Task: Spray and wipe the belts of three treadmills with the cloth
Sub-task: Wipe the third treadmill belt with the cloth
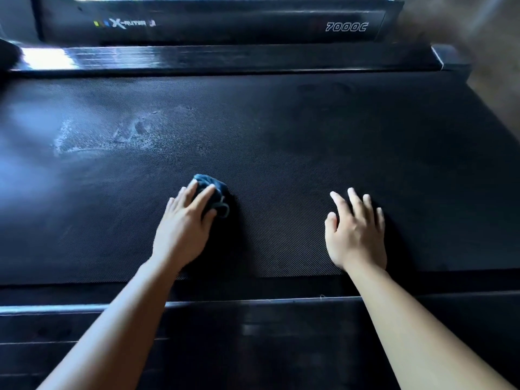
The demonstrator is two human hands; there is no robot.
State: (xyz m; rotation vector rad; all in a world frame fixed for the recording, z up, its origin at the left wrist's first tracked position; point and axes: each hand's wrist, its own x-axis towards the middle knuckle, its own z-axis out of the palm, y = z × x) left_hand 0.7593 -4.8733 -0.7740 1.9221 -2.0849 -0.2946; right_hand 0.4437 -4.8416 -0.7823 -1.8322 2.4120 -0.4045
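Near rail (253, 319): black, crossed by both forearms.
Left hand (184, 229): on the belt (281, 153), fingers draped over a bunched dark-blue cloth (216, 190), thumb tucked against its side; the cloth shows beyond the fingertips, the rest hidden under the palm.
Right hand (356, 235): flat on the belt, fingers spread, holding nothing, well apart from the cloth.
Belt: black, textured; whitish smear (107, 136) far left.
Far rail (225, 57): glossy.
Beyond: panel (346, 26) marked "7000C".
Floor (495, 71): top right, blurred.
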